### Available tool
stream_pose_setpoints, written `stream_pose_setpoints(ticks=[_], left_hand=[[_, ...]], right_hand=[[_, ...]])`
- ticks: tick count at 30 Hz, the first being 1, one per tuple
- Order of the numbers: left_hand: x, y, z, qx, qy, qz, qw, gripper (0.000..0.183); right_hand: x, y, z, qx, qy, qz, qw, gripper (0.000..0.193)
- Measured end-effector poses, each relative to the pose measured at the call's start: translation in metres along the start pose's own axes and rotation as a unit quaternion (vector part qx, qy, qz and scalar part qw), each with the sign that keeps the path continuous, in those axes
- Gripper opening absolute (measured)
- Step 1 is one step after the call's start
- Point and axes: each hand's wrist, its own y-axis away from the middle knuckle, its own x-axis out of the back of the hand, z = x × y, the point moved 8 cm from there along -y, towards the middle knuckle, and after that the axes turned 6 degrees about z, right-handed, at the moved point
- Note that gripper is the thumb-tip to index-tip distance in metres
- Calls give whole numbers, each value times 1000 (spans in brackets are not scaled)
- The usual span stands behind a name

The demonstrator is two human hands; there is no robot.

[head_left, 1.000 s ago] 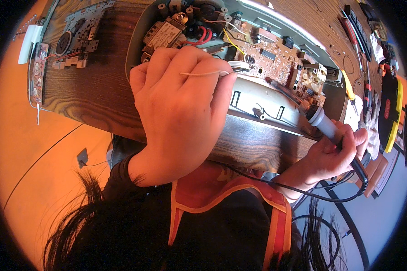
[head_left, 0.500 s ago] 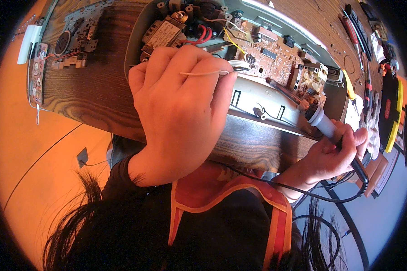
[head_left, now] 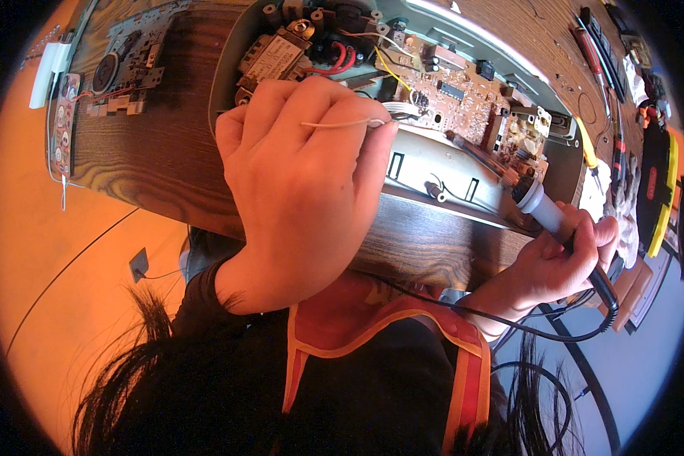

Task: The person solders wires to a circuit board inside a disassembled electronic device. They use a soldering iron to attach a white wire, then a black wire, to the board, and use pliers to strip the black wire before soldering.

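Note:
My left hand point(head_left: 300, 178) is closed in a pinch on a thin pale wire point(head_left: 334, 125), whose loose end lies across the back of the fingers. Its fingertips are over the front edge of an opened appliance casing point(head_left: 452, 176). My right hand point(head_left: 566, 258) grips a soldering iron point(head_left: 546, 211) by its grey-blue handle, a black cord trailing from it. The iron's metal shaft points left toward the left fingertips, close to a bundle of white wires point(head_left: 404, 110). Whether the tip touches the wire I cannot tell. Behind it lies a brown circuit board point(head_left: 471, 106) with soldered parts.
A transformer point(head_left: 277, 57) and red wires point(head_left: 342, 57) fill the casing's left end. Farther left on the wooden table point(head_left: 167, 167) lies a separate circuit assembly point(head_left: 133, 68). Screwdrivers point(head_left: 589, 53), a yellow-handled tool point(head_left: 587, 144) and a black-and-yellow case point(head_left: 656, 190) are at right.
Almost nothing differs. The soldering iron has shifted very slightly; both hands keep their grips.

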Motion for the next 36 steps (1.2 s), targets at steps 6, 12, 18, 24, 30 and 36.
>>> stream_pose_setpoints(ticks=[6, 12, 18, 24, 30, 36], left_hand=[[0, 0, 0, -1, 0, -2, 1000, 8], [0, 0, 0, -1, 4, 1, 1000, 8], [0, 1, 0, 0, -2, -5, 1000, 9], [3, -1, 2, 9, -13, -3, 1000, 13], [20, 0, 6, 24, -45, -23, 998, 21], [64, 7, -12, 73, -59, 6, 996, 19]], right_hand=[[3, 0, -1, 28, 27, 18, 999, 14], [1, 1, -3, 15, 50, 11, 999, 13], [4, 1, -1, 30, 53, 14, 998, 12], [0, 1, -19, 173, 142, -7, 975, 20], [7, -2, -3, 33, 54, 6, 998, 25], [-2, 5, -25, 250, 182, -23, 951, 14]])
